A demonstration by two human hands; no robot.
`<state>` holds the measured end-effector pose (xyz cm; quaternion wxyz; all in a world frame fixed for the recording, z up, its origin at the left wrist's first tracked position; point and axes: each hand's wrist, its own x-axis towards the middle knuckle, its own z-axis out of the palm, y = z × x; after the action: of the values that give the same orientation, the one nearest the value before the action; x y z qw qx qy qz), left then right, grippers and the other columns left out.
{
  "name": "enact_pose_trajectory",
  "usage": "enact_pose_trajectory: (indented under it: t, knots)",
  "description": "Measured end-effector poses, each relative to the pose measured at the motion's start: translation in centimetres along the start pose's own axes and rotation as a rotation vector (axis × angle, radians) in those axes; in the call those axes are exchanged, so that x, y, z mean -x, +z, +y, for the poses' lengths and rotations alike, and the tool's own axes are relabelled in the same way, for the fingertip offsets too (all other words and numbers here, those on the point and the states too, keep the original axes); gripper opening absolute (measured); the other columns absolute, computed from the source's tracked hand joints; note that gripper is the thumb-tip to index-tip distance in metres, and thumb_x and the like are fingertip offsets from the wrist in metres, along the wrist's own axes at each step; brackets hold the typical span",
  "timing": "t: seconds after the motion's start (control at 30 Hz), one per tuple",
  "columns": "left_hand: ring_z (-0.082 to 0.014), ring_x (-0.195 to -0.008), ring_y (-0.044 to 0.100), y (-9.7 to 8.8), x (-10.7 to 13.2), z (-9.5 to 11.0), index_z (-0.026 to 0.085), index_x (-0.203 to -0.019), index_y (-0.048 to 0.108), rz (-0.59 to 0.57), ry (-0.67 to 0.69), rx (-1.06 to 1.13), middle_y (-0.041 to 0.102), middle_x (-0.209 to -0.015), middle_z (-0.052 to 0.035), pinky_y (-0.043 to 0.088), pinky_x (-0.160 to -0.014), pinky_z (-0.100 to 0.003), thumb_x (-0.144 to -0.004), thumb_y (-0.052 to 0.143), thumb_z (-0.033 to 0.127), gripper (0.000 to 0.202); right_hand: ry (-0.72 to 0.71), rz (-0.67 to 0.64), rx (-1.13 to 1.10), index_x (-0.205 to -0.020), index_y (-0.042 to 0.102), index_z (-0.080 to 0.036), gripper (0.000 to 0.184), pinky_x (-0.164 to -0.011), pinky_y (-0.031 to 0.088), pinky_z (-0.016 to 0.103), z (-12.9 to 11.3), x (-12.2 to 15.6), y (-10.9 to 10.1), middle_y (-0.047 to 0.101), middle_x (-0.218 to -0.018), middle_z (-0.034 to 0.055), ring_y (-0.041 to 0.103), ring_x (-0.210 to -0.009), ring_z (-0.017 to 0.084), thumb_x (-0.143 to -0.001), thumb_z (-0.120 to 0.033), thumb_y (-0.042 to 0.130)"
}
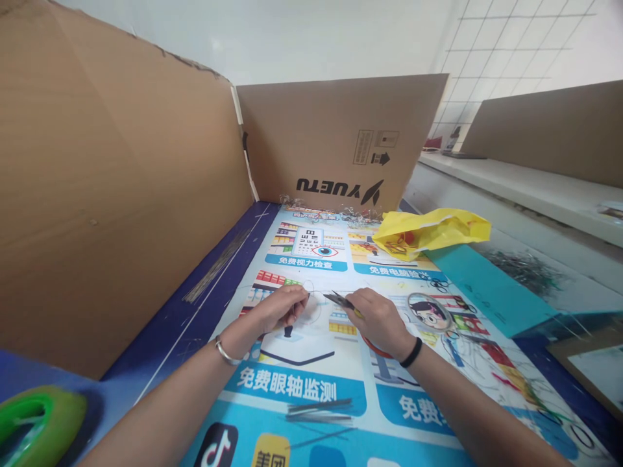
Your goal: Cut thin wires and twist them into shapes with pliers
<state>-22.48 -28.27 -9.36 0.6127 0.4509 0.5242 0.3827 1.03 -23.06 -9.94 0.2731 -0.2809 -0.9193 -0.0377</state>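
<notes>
My left hand (282, 310) is closed in a pinch on a thin wire (311, 293) that curls into a loop above the printed poster (316, 389). A silver bangle circles that wrist. My right hand (379, 319) is closed round small pliers (339, 299) with yellow handles. The dark jaws point left toward the wire, close to my left fingertips. A black band sits on my right wrist. Both hands hover just over the poster, near its middle.
Cardboard walls (117, 194) stand at the left and back. A yellow plastic bag (428, 232) lies at the back right. Cut wire pieces (318, 410) lie near me, more wires (214, 269) along the left. A green object (34, 421) sits at the bottom left.
</notes>
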Motion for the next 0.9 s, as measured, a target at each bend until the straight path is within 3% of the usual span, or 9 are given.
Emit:
enact_pose_trajectory:
  t: [0.77,0.9]
  knots:
    - [-0.0047,-0.032,0.039,-0.19,0.08,0.00,0.018,-0.066,0.048,0.005,0.012,-0.007,0.045,-0.049,0.0051,0.023,-0.032,-0.017,-0.080,0.048,0.036,0.023,-0.034,-0.013,-0.001,-0.084,0.059,-0.017,0.011,-0.070,0.045,0.029,0.16,-0.04,0.00,0.062,-0.080,0.0066,0.056,-0.079,0.018,-0.085,-0.021,0.049]
    - [-0.0041,-0.037,0.040,0.04,0.13,0.18,0.018,-0.066,0.047,0.048,0.036,-0.047,0.045,-0.053,0.0050,0.024,-0.035,-0.017,-0.080,0.048,0.034,0.022,-0.030,-0.029,-0.011,-0.085,0.059,-0.017,0.011,-0.070,0.045,0.029,0.15,-0.03,-0.14,0.062,-0.081,0.0067,0.056,-0.080,0.018,-0.085,-0.021,0.050]
